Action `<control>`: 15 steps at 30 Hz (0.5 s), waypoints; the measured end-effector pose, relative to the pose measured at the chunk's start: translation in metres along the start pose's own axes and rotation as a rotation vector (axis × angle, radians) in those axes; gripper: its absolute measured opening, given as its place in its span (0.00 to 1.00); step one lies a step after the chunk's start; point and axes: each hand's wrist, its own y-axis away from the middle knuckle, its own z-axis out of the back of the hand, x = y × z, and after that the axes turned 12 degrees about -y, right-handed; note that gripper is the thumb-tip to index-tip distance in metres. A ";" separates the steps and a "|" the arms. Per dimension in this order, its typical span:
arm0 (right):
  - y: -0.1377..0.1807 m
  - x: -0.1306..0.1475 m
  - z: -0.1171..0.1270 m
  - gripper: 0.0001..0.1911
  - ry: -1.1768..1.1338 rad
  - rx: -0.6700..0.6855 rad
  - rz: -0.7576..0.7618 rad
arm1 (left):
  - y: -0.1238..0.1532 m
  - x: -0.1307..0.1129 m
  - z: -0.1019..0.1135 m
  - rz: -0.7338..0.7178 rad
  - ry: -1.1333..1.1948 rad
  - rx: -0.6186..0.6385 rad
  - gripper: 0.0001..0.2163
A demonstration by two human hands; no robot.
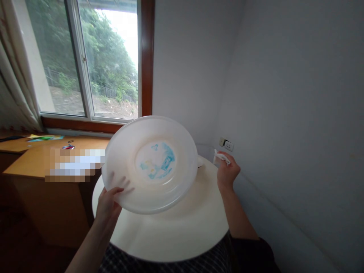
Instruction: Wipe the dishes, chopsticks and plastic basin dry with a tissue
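A translucent white plastic basin [182, 159] with a blue and yellow printed picture on its bottom is held up, tilted with its inside toward me. My left hand [109, 203] grips its lower left rim, thumb on the inside and fingers showing dimly through the plastic from behind. To the right of the basin and apart from it, my right hand [229, 172] is closed around a crumpled white tissue [221, 156]. Below the basin is a round white table [170, 242]. Part of a small white object [200, 162] shows on the table behind the basin's right edge.
A wooden desk [25, 163] stands at the left under a window [110, 60], with colourful papers [45, 138] and small items on it. A blurred patch covers part of the desk. Wall sockets [228, 145] sit low near the corner. A curtain [14, 76] hangs at far left.
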 end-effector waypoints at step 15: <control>0.136 0.087 -0.040 0.29 -0.496 0.486 0.472 | -0.016 0.057 -0.007 0.097 -0.044 -0.032 0.05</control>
